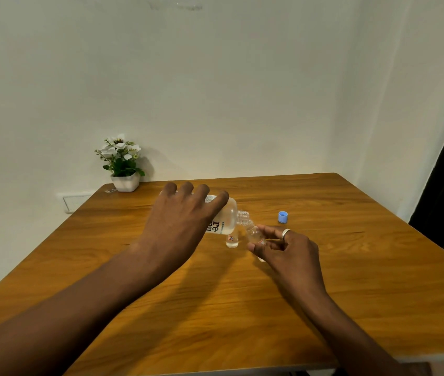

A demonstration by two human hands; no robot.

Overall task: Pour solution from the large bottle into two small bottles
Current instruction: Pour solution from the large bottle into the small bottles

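Head view: large bottle (226, 215), likely light and slick, left hand (180, 218) curled round its body; small bottle (254, 234) pinched by right hand (288, 248).

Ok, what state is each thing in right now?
Large bottle: uncapped, tipped sideways, gripped by left hand.
Held small bottle: open, tilted, pinched by right hand, mouth at large bottle's neck.
Standing small bottle: upright on table, untouched.
Blue cap: off, resting on table.
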